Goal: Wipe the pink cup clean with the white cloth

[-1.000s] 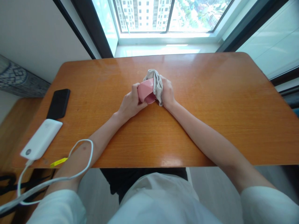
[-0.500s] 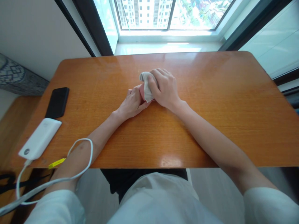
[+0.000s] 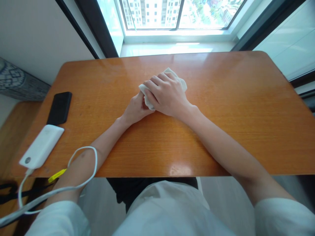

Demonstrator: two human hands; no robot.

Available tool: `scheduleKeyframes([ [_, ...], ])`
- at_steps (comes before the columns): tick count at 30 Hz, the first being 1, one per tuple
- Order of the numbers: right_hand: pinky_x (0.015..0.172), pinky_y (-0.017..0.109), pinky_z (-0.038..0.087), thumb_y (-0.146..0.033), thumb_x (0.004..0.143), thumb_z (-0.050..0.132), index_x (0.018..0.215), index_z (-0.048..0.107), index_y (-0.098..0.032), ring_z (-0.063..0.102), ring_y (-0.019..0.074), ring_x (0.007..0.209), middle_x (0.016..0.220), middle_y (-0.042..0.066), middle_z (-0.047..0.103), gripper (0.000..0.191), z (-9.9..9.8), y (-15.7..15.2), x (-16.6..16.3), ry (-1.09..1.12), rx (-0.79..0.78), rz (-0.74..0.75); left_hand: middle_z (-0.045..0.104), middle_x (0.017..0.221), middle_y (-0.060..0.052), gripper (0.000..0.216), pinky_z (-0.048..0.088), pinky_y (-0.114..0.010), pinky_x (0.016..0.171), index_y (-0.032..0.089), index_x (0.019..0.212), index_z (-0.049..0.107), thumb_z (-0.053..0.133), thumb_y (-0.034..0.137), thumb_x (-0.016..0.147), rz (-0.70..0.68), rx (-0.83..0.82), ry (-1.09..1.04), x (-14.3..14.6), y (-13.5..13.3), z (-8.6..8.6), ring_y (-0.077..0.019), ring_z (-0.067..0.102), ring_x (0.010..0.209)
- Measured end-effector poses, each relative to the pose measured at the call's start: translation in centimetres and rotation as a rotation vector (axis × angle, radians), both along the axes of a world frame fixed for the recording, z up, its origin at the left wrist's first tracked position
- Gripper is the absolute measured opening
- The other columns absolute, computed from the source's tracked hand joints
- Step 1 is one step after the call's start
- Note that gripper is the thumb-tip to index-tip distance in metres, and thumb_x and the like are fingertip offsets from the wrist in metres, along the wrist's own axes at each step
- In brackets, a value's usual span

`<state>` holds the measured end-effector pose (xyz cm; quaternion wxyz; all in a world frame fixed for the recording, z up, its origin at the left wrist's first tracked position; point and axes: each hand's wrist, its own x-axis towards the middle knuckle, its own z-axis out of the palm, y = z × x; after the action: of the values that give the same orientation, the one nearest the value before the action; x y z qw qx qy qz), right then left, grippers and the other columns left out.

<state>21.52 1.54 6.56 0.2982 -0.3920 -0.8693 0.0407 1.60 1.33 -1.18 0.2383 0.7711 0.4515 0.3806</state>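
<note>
Slanting lengthwise, seemingly away rightward, cloth (image 3: 182,83) underlies right hand (image 3: 168,95)

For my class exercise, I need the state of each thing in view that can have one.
Left hand: curled, partly hidden by the cloth.
Right hand: closed over the cloth.
Cloth: bunched up.
Black phone: lying flat.
White cable: looped over the left forearm.
White power bank: lying flat, plugged in.
Tabletop: glossy, reflecting light.
Window: open or shut, cannot tell.

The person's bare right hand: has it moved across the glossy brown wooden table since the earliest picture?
Yes: the right hand has shifted leftward over the table, nearer the black rectangular phone.
</note>
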Motion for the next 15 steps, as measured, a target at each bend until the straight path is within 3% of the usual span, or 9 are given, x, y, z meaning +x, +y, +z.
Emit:
scheduleKeyframes([
  [4,0.111,0.057,0.051,-0.056,0.118,0.033,0.102,0.075,-0.029,0.069,0.0327,0.11,0.108,0.008,0.079,0.051,0.1,0.6,0.7,0.062,-0.039,-0.018,0.08,0.094,-0.002,0.048,0.062,-0.035,0.073,0.024,0.113,0.067,0.093,0.052,0.084,-0.004,-0.014,-0.048,0.2,-0.1,0.7,-0.0199,0.074,0.079],
  [8,0.099,0.049,0.056,-0.072,0.114,0.038,0.082,0.067,-0.03,0.069,0.0288,0.098,0.092,0.006,0.075,0.06,-0.8,2.5,1.8,0.304,-0.184,-0.061,0.082,0.102,-0.003,0.054,0.065,-0.035,0.083,0.024,0.121,0.069,0.095,0.051,0.083,0.004,0.007,-0.067,1.1,0.2,1.5,-0.0206,0.078,0.089],
  [11,0.087,0.045,0.058,-0.085,0.108,0.039,0.074,0.06,-0.028,0.067,0.0256,0.086,0.078,0.003,0.065,0.07,-2.6,4.1,2.4,0.589,-0.32,-0.072,0.083,0.105,-0.004,0.061,0.066,-0.032,0.081,0.022,0.125,0.067,0.095,0.056,0.082,-0.019,0.011,-0.099,1.3,0.5,1.5,-0.0182,0.077,0.086],
  [15,0.08,0.042,0.057,-0.096,0.099,0.041,0.082,0.063,-0.026,0.066,0.0242,0.084,0.079,0.002,0.062,0.075,-6.0,5.8,2.7,0.909,-0.446,-0.092,0.08,0.103,-0.003,0.065,0.064,-0.029,0.077,0.02,0.121,0.065,0.096,0.06,0.079,-0.038,0.006,-0.121,0.9,0.8,1.1,-0.0149,0.074,0.079],
])
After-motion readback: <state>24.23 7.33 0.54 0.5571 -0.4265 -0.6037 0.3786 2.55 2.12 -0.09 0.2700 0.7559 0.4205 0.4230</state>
